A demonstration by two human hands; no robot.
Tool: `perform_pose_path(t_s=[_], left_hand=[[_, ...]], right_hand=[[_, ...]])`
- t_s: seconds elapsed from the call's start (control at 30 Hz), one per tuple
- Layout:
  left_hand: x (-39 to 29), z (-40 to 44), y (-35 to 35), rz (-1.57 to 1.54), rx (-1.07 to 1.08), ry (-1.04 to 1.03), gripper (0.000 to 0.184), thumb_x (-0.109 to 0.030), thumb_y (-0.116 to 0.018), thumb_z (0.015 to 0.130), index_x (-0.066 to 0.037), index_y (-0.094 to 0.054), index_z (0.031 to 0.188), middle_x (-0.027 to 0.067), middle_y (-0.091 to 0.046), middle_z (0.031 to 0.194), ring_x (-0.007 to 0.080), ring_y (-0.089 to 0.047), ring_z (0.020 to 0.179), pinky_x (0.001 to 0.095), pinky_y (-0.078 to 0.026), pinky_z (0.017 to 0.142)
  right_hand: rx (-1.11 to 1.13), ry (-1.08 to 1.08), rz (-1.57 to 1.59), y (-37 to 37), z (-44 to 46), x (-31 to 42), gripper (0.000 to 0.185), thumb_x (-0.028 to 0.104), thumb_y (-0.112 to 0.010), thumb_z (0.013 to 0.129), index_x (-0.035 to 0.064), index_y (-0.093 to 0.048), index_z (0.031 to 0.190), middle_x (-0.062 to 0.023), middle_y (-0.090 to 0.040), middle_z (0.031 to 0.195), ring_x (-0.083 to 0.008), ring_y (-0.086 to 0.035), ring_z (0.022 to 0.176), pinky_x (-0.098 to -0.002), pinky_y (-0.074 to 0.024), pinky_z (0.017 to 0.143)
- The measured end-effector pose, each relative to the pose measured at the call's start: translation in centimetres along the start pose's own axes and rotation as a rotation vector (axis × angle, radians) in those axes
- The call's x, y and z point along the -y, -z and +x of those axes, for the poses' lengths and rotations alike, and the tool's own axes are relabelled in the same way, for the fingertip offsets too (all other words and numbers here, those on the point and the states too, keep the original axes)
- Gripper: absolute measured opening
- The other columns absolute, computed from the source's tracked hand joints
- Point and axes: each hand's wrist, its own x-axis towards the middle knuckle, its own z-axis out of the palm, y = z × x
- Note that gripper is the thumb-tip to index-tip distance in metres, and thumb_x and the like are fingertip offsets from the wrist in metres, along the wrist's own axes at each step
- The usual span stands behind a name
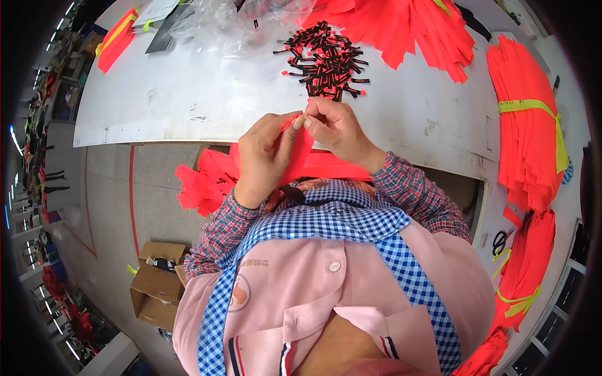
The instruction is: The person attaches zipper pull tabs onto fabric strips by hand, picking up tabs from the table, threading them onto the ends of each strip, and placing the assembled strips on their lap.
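Note:
My left hand (266,147) pinches the upper end of a bright red-pink fabric piece (300,152) just above the table's front edge. Fingertips of my right hand (335,125) meet it there, closed on the same end of the fabric. Whatever small part sits between the fingertips is too hidden to make out. Right beyond my hands lies a pile of small black tabs with red-pink ends (326,62). More red-pink fabric strips (210,182) lie across my lap, below the table edge.
Clear plastic bags (216,25) and loose red-pink strips (401,28) lie at the table's back. Bundles tied with yellow bands (527,125) line the right side, near black-handled scissors (499,241). A cardboard box (157,282) stands on the floor at left.

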Motion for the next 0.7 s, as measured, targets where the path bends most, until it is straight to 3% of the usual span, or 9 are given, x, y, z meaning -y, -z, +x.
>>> perform_pose_path(t_s=[0.1, 0.23, 0.33, 0.43, 0.5, 0.6, 0.7], left_hand=[[0.6, -0.5, -1.2, 0.109, -0.131, -0.268, 0.016, -0.002, -0.066, 0.084, -0.002, -0.069, 0.100, 0.0114, -0.062, 0.077, 0.0201, -0.062, 0.065, 0.0269, -0.047, 0.056], [0.4, -0.4, -1.0, -0.106, 0.021, -0.049, 0.018, 0.001, -0.065, 0.084, -0.002, -0.069, 0.100, 0.0101, -0.064, 0.083, 0.0178, -0.063, 0.074, 0.0261, -0.048, 0.064], [1.4, -0.8, -1.0, -0.368, 0.123, 0.115, 0.019, 0.004, -0.063, 0.084, -0.002, -0.069, 0.102, 0.0090, -0.064, 0.092, 0.0153, -0.061, 0.087, 0.0257, -0.048, 0.076], [1.4, -0.9, -1.1, -0.386, 0.048, 0.092, 0.019, 0.003, -0.063, 0.085, -0.002, -0.069, 0.102, 0.0087, -0.064, 0.093, 0.0152, -0.060, 0.087, 0.0249, -0.046, 0.077], [1.0, -0.7, -1.1, -0.370, 0.043, 0.107, 0.019, 0.003, -0.063, 0.085, -0.002, -0.069, 0.101, 0.0083, -0.063, 0.093, 0.0154, -0.059, 0.087, 0.0246, -0.046, 0.078], [0.8, -0.6, -1.3, -0.350, 0.046, 0.115, 0.018, 0.003, -0.064, 0.084, -0.002, -0.069, 0.101, 0.0082, -0.063, 0.092, 0.0158, -0.059, 0.086, 0.0249, -0.046, 0.077], [0.8, -0.4, -0.9, -0.198, 0.060, 0.040, 0.018, 0.002, -0.064, 0.083, -0.002, -0.068, 0.101, 0.0088, -0.064, 0.090, 0.0164, -0.059, 0.083, 0.0261, -0.046, 0.077]], right_hand=[[-0.173, -0.147, 0.510, -2.7, -1.0, -1.4, 0.015, 0.012, -0.051, 0.092, 0.0024, -0.053, 0.081, 0.0013, -0.057, 0.073, -0.0019, -0.047, 0.063, -0.0212, -0.0426, 0.053], [-0.242, -0.226, 0.767, -2.6, -1.5, -2.6, 0.015, 0.014, -0.052, 0.093, 0.0034, -0.055, 0.084, 0.0023, -0.057, 0.077, -0.0014, -0.050, 0.064, -0.0193, -0.0456, 0.057], [-0.054, -0.336, 0.551, 0.0, -1.5, -2.6, 0.015, 0.015, -0.055, 0.093, 0.0015, -0.059, 0.089, -0.0028, -0.061, 0.078, -0.0078, -0.057, 0.070, -0.0229, -0.0478, 0.061], [-0.176, -0.172, -0.371, 4.5, -1.6, -6.5, 0.018, 0.017, -0.060, 0.089, 0.0002, -0.061, 0.095, -0.0118, -0.063, 0.083, -0.0210, -0.063, 0.077, -0.0305, -0.0501, 0.067], [-0.279, -0.157, -0.731, 8.0, -2.2, -10.2, 0.020, 0.016, -0.063, 0.083, 0.0010, -0.062, 0.096, -0.0166, -0.062, 0.086, -0.0318, -0.062, 0.082, -0.0387, -0.0502, 0.073], [-0.309, -0.190, -0.976, 10.7, -2.4, -12.8, 0.020, 0.015, -0.063, 0.080, 0.0015, -0.062, 0.095, -0.0159, -0.061, 0.086, -0.0341, -0.061, 0.084, -0.0420, -0.0495, 0.075], [-0.223, -0.111, -1.129, 11.9, -2.2, -15.1, 0.018, 0.014, -0.063, 0.082, 0.0009, -0.061, 0.094, -0.0146, -0.059, 0.084, -0.0306, -0.061, 0.083, -0.0404, -0.0500, 0.074]])
